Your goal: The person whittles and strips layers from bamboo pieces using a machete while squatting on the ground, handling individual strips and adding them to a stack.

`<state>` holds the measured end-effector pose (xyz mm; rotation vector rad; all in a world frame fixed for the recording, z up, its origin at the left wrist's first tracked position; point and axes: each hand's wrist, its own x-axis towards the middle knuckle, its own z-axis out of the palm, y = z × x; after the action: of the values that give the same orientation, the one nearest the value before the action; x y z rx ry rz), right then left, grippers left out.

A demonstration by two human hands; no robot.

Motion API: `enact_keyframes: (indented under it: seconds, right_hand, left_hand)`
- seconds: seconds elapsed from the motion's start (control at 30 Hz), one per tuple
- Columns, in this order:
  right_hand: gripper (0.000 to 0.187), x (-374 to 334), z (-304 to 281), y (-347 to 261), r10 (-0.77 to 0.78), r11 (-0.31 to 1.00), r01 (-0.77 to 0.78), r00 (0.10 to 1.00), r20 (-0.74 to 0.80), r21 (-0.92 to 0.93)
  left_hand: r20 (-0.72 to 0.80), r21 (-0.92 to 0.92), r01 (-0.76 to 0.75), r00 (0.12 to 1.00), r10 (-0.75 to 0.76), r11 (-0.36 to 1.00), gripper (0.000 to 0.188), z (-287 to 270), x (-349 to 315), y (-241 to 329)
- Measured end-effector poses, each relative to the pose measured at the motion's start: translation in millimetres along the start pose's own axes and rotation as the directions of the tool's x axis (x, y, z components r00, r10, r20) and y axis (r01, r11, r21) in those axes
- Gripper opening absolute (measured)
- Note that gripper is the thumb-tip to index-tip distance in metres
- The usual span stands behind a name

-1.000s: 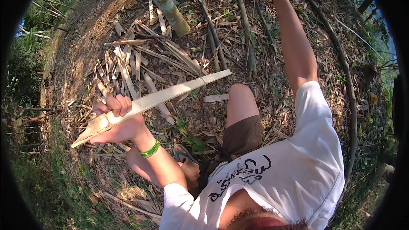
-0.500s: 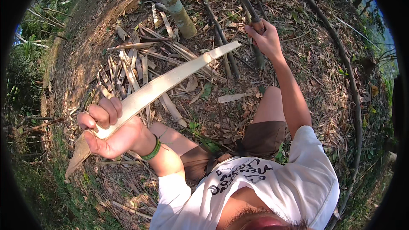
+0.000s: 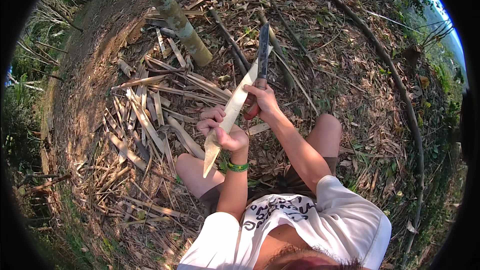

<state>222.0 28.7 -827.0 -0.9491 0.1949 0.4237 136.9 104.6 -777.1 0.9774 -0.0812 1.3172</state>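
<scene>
My left hand (image 3: 227, 132) is closed around a flat, pale bamboo strip (image 3: 235, 105). The strip slants up and away to the right, its pointed lower end jutting out below my palm. In my right hand (image 3: 264, 102) is a machete (image 3: 263, 52), gripped by its brown handle, the dark blade pointing away from me. Blade and strip overlap near the strip's far end; whether they touch I cannot tell. A green band circles my left wrist.
Split bamboo pieces (image 3: 145, 115) lie heaped on the ground at the left. Beyond them rises a slim tree trunk (image 3: 182, 27). A long branch (image 3: 387, 55) curves along the right side. Dry leaves cover the soil, and bushes (image 3: 30, 115) stand at the far left.
My left hand has brought the bamboo strip rightward and turned it steeper. My right hand has come down and left with the machete, nearer the strip.
</scene>
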Motion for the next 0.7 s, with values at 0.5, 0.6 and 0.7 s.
enact_keyframes:
  seconds: [0.5,0.6,0.7]
  right_hand:
    - [0.024,169.8,-39.4,-73.4,-0.230,0.551,0.212,0.968,0.097,-0.807]
    - [0.019,145.4,-97.0,-77.1,-0.227,0.666,0.224,0.970,0.092,-0.712]
    - [0.019,81.7,-98.1,-32.4,-0.162,0.755,0.152,0.986,0.042,-0.637]
  left_hand:
    - [0.011,0.997,0.050,0.652,-0.759,0.058,0.089,-222.2,-127.7,-40.8]
    - [-0.459,0.884,0.254,0.628,-0.628,-0.392,0.081,-262.1,-142.1,-44.4]
    - [-0.711,0.671,0.426,0.602,-0.364,-0.607,0.077,-311.6,-122.8,-39.1]
